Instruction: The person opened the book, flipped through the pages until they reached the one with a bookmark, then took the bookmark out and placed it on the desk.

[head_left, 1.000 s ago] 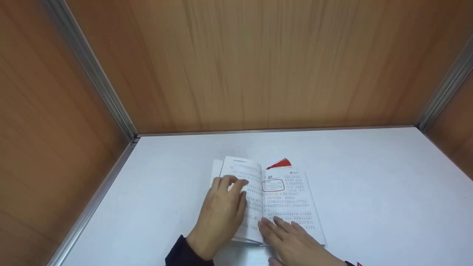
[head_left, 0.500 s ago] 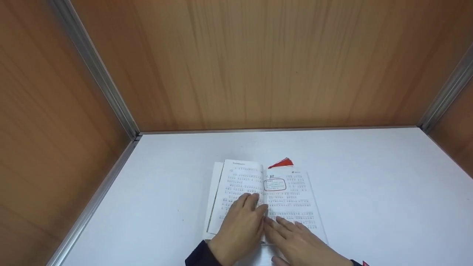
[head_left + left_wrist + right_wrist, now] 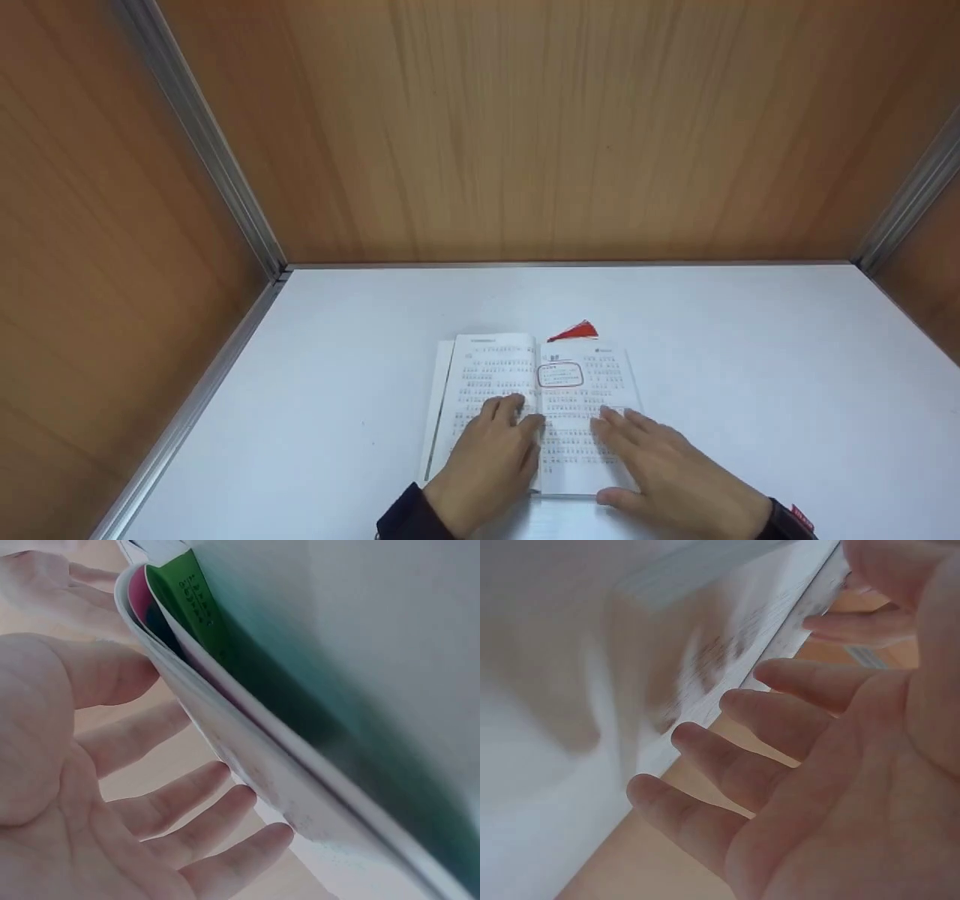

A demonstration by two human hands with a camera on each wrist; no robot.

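An open book [image 3: 536,390] with printed text lies flat on the white table [image 3: 750,390]. A red tassel [image 3: 574,331] sticks out past its top edge. My left hand [image 3: 491,457] presses flat on the left page near the spine, fingers straight. My right hand [image 3: 671,472] lies flat on the right page with fingers spread. The left wrist view shows the book's edge [image 3: 247,735] with a green and pink cover beside the left hand's fingers [image 3: 187,799]. In the right wrist view the right hand's fingers [image 3: 727,765] are spread out by the page edge [image 3: 780,622].
Wooden walls [image 3: 525,127] close the table in at the back and on both sides, with metal strips [image 3: 217,172] in the corners. White table surface stretches to the left and right of the book.
The left page has been pressed flat. My left hand slid toward the spine a second ago and stays there. My right hand moved from the spine out onto the right page.
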